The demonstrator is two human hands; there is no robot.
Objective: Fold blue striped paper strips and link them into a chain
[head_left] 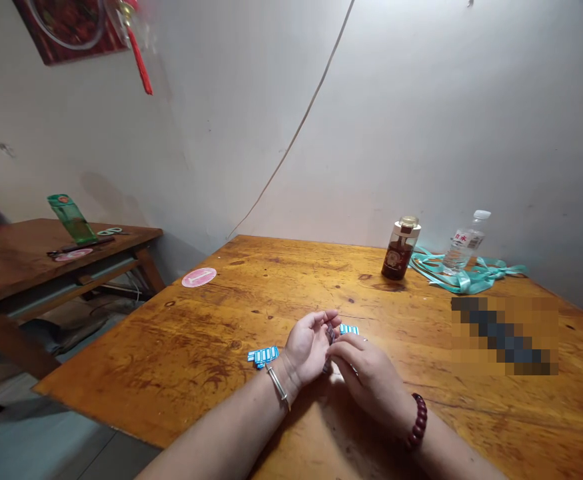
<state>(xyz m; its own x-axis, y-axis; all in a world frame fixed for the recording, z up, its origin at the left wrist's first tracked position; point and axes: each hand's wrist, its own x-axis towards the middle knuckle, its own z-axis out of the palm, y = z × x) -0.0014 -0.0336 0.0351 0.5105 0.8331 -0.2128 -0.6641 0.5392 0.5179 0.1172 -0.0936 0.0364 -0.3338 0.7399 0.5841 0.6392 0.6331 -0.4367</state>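
My left hand (308, 347) rests on the wooden table (421, 427), palm turned up and fingers curled around a small dark object (330, 331). My right hand (366, 370) lies beside it with fingers pinched on the same object. What the object is stays unclear. A short piece of blue and white striped ribbon (264, 355) lies just left of my left wrist. Another such piece (349, 329) sits just beyond my fingertips. A silver bangle circles my left wrist and a dark red bead bracelet my right.
A brown bottle (399, 250) and a clear water bottle (464, 248) stand at the table's far side on loose teal ribbon (464, 277). A pink round sticker (199, 277) lies far left. A second table (31, 260) with a green container (71, 219) stands left.
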